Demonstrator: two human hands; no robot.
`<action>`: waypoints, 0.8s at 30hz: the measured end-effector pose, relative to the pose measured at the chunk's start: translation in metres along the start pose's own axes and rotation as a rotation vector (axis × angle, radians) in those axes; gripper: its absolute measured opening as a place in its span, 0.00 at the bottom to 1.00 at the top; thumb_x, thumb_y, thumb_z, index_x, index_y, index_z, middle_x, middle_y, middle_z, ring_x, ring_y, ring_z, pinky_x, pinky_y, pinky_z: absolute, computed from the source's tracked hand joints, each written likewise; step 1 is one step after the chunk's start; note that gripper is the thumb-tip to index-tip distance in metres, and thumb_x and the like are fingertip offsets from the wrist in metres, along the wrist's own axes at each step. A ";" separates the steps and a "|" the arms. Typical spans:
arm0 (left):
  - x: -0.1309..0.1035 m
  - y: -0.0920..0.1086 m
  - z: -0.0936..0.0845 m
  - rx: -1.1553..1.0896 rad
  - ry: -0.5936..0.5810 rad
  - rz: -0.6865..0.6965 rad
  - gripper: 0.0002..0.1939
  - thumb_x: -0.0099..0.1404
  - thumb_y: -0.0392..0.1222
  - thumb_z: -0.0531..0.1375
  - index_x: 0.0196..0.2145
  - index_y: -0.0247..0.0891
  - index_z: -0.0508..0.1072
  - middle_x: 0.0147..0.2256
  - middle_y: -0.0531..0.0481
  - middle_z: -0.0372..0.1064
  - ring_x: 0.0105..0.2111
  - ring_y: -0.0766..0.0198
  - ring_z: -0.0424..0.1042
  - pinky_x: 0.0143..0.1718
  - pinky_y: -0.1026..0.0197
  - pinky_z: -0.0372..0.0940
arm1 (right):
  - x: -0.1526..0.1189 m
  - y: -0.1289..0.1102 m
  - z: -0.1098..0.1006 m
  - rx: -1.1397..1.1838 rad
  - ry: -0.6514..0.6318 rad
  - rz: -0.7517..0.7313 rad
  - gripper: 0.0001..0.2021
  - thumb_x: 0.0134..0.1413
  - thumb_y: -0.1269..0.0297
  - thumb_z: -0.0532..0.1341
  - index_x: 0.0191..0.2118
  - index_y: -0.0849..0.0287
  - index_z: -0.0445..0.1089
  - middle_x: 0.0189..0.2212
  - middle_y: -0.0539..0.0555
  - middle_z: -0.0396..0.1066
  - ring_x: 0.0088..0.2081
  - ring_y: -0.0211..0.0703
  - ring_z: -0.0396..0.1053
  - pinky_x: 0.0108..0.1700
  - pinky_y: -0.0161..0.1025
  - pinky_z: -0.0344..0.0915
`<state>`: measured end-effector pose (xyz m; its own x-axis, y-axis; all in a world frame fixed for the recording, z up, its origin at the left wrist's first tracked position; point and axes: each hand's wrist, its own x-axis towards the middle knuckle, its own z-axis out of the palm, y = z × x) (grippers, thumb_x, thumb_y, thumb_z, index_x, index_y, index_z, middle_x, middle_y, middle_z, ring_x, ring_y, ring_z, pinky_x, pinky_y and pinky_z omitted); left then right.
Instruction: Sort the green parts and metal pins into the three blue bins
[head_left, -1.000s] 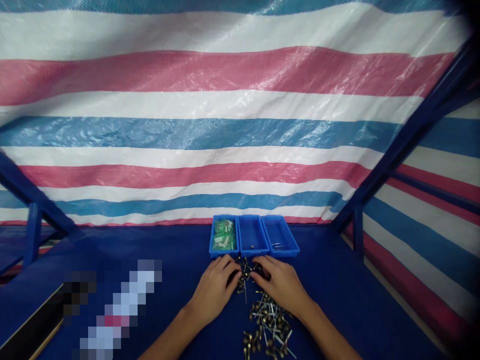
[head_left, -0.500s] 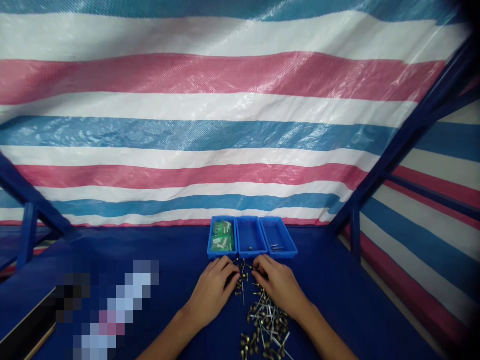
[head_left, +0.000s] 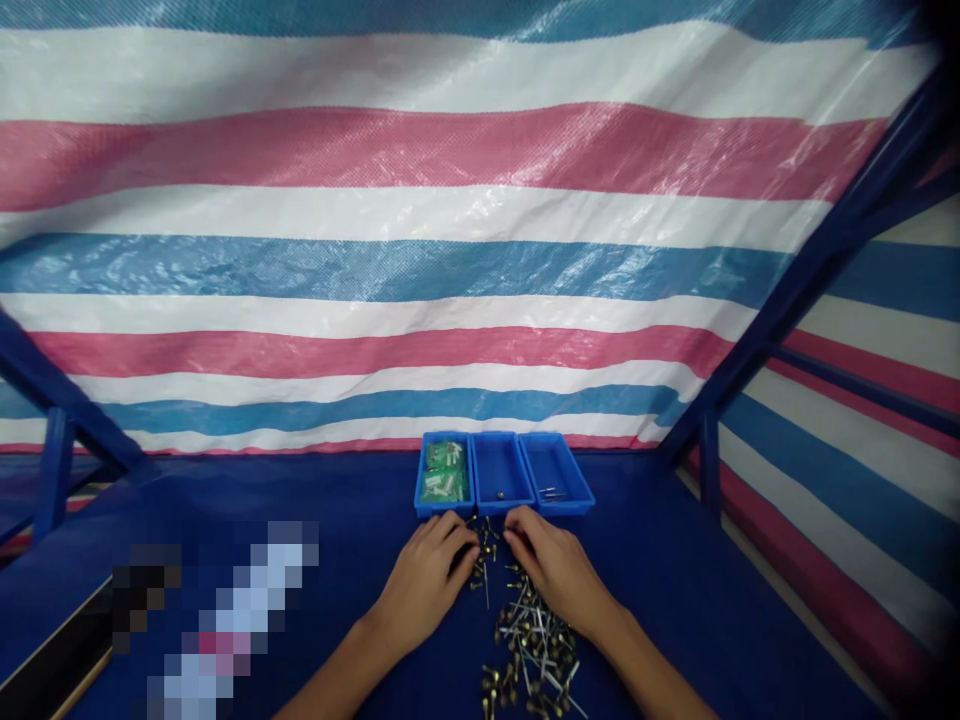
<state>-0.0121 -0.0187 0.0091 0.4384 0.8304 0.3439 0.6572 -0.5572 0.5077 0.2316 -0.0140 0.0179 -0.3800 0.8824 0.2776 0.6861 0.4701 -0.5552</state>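
Small brass-coloured pieces with metal pins (head_left: 486, 570) lie loosely between my hands, just in front of the blue bins. My left hand (head_left: 435, 560) rests at their left side, thumb and fingertips brought together; whatever they hold is hidden. On the right side, my right hand (head_left: 559, 565) has its thumb and forefinger apart, with nothing visible between them. Below it spreads a larger heap of brass-headed pieces and silvery rods (head_left: 532, 640), partly beside the right wrist.
Three blue bins stand in a row: the left bin (head_left: 418, 490) holds green-and-white packets, the middle bin (head_left: 495, 460) one small round piece, the right bin (head_left: 555, 465) a few thin pins. A dark, light-edged object (head_left: 56, 640) lies left, near a pixelated patch. Striped sheeting (head_left: 375, 350) hangs behind.
My right hand has shifted slightly up and left, its thumb and forefinger parting from the small pieces. My left hand stays almost still.
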 end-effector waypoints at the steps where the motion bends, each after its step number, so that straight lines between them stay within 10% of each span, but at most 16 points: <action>1: 0.000 0.000 0.000 0.001 0.003 0.001 0.08 0.80 0.39 0.57 0.48 0.45 0.77 0.46 0.49 0.73 0.46 0.54 0.75 0.52 0.51 0.71 | 0.000 -0.001 0.000 0.034 0.012 -0.006 0.05 0.77 0.65 0.53 0.49 0.49 0.66 0.42 0.48 0.77 0.38 0.43 0.77 0.40 0.37 0.67; 12: 0.000 -0.002 0.002 0.008 -0.013 -0.004 0.08 0.80 0.38 0.57 0.48 0.44 0.76 0.47 0.48 0.72 0.47 0.54 0.74 0.51 0.51 0.70 | -0.004 0.008 0.008 0.134 0.187 0.023 0.06 0.74 0.61 0.57 0.50 0.52 0.70 0.29 0.46 0.71 0.28 0.41 0.70 0.34 0.36 0.66; 24: -0.001 -0.002 0.002 0.015 -0.002 0.007 0.08 0.80 0.38 0.57 0.48 0.44 0.77 0.46 0.48 0.73 0.46 0.54 0.74 0.52 0.50 0.70 | 0.001 0.001 -0.001 0.156 0.333 -0.113 0.13 0.75 0.65 0.56 0.58 0.50 0.72 0.48 0.55 0.78 0.44 0.46 0.79 0.47 0.38 0.75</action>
<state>-0.0124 -0.0185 0.0063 0.4447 0.8263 0.3456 0.6633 -0.5631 0.4929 0.2325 -0.0121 0.0179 -0.2077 0.7955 0.5692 0.5391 0.5787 -0.6120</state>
